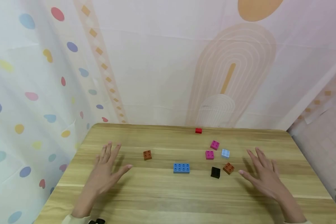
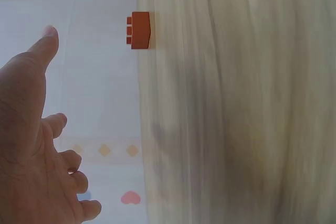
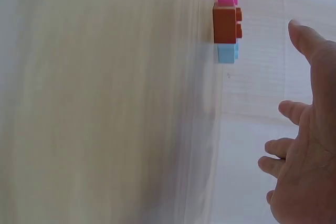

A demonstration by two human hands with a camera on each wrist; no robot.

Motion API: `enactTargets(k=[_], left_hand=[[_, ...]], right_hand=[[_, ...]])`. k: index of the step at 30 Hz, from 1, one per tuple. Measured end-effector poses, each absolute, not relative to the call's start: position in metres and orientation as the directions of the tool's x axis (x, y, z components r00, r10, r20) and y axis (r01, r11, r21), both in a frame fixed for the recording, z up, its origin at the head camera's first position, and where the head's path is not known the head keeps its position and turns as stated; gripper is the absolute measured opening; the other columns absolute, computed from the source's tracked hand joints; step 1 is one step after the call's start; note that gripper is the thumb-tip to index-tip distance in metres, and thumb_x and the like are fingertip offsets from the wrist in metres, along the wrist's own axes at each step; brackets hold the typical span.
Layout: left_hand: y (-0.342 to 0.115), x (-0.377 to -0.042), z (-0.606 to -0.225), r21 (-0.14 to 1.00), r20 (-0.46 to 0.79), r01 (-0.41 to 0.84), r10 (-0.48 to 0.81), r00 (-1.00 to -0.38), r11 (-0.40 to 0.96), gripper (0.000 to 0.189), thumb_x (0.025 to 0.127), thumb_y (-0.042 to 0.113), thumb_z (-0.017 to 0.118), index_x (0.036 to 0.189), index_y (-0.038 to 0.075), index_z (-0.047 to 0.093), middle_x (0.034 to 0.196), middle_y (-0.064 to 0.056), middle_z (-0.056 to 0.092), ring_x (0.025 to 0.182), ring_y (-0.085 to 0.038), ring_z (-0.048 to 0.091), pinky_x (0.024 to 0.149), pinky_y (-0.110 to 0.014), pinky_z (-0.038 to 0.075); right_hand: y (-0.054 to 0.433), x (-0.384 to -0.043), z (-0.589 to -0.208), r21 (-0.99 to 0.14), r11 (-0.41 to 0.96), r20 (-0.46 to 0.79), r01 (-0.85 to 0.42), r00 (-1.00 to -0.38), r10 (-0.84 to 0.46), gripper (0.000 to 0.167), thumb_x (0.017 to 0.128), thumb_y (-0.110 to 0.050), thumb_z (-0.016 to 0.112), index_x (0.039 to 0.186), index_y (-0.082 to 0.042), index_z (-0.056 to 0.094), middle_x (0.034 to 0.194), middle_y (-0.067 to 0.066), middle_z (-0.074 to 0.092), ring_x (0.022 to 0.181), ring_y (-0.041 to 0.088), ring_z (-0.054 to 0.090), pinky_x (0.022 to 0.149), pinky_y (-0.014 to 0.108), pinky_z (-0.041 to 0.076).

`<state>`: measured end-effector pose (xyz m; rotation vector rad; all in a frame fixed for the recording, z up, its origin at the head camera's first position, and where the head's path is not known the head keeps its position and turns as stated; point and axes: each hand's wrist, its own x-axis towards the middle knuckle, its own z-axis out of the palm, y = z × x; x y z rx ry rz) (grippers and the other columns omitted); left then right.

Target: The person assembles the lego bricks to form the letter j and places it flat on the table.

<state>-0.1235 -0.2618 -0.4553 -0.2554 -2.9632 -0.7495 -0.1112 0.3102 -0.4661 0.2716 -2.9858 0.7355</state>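
Observation:
My left hand (image 1: pixel 105 174) hovers over the left part of the table with fingers spread, holding nothing. The nearest block to it is a brown-orange toy brick (image 1: pixel 147 155), which the left wrist view shows side-on (image 2: pixel 140 30). On the other side my right hand (image 1: pixel 264 177) is likewise spread and holds nothing. Just left of its thumb lies a second brown-orange brick (image 1: pixel 228 168), with a black brick (image 1: pixel 215 172) beside it. Behind these are two magenta bricks (image 1: pixel 209 155) and a light blue brick (image 1: pixel 225 153). A longer blue brick (image 1: pixel 181 168) lies between the hands.
A small red brick (image 1: pixel 198 131) lies close to the far edge of the wooden table (image 1: pixel 156 199). Behind the table hangs a patterned white curtain (image 1: pixel 156 68), which continues along the left side with coloured spots.

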Motion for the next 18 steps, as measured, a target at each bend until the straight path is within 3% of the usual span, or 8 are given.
enactTargets(k=[18], left_hand=[[-0.231,-0.127,-0.462,0.513,0.129,0.191,0.145,-0.981,0.837,0.094,0.095,0.061,0.064,0.166,0.031,0.009,0.173,-0.013,-0.002,0.159,-0.043,0.002,0.121,-0.070,0.015]], right_hand=[[0.288,-0.118,-0.464,-0.529,0.816,0.145,-0.234,-0.972,-0.185,0.090,0.094,-0.044,0.071,0.163,-0.011,0.023,0.167,0.032,0.014,0.149,0.058,0.020,0.120,0.074,-0.002]])
